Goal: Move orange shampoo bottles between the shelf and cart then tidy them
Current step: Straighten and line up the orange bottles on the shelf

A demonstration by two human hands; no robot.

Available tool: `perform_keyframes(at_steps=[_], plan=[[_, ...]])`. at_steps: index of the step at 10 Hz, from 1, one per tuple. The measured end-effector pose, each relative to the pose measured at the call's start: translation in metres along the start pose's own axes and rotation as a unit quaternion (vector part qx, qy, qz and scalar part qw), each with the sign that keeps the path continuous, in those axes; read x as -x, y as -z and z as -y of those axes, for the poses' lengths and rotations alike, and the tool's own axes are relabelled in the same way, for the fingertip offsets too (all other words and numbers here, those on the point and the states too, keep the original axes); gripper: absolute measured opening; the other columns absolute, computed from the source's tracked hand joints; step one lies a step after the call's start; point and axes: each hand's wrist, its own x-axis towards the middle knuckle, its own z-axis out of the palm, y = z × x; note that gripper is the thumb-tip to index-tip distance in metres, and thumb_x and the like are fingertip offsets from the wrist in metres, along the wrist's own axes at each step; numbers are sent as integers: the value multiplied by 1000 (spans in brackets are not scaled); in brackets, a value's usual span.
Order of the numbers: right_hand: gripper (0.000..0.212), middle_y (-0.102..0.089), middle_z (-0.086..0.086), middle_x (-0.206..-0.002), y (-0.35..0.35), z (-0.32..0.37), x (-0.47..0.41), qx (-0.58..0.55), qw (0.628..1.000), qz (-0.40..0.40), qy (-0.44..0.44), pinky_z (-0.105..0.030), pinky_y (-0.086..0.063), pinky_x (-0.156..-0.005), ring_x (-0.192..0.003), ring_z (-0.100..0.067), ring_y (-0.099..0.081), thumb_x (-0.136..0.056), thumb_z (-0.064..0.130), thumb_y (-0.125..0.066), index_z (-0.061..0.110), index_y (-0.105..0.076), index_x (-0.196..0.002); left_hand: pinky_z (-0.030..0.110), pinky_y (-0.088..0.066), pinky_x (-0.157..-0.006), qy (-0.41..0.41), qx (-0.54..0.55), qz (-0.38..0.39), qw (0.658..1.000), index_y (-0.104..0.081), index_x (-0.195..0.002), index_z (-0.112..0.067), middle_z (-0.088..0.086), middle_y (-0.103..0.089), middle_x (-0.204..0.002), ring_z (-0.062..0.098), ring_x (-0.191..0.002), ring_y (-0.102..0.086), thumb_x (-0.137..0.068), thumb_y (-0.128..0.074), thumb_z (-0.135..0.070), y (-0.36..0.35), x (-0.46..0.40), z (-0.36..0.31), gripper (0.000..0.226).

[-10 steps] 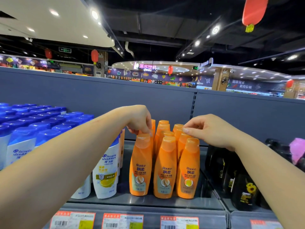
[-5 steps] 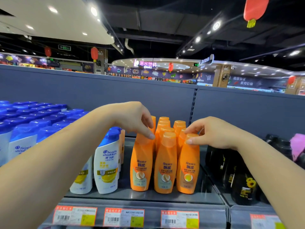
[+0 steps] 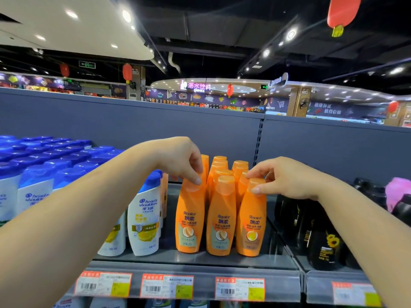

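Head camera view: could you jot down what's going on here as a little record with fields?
place: shop shelf
front row: three orange shampoo bottles, upright, side by side
left hand: fingers on cap of left orange bottle
right hand: fingers pinching cap of right orange bottle
middle orange bottle: untouched
behind: more orange bottles in rows
left neighbours: white bottles with blue caps
right neighbours: black bottles

Glossy smooth plastic orange bottles (image 3: 221, 218) stand on a matt grey metal shelf (image 3: 200, 260); paper price labels (image 3: 166, 286) line its front edge.
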Motion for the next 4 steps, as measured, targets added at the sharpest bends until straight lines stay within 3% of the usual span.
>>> perform_keyframes(at_steps=[3, 4], plan=[[43, -55, 12, -122, -1, -2, 0, -10, 1000, -5, -4, -25, -46, -86, -104, -8, -52, -82, 37, -70, 33, -58, -123, 20, -56, -64, 22, 23, -4, 999, -67, -115, -22, -5, -67, -108, 11, -88, -66, -81, -74, -38, -2, 4, -1, 39], [46, -56, 13, -119, -4, -2, 5, -14, 999, -31, -5, -23, -47, -80, -100, -8, -53, -80, 41, -70, 33, -58, -124, 19, -51, -70, 24, 27, -52, 998, -65, -121, -23, -8, -65, -113, 8, -96, -62, -82, -69, -48, -7, 8, -3, 47]])
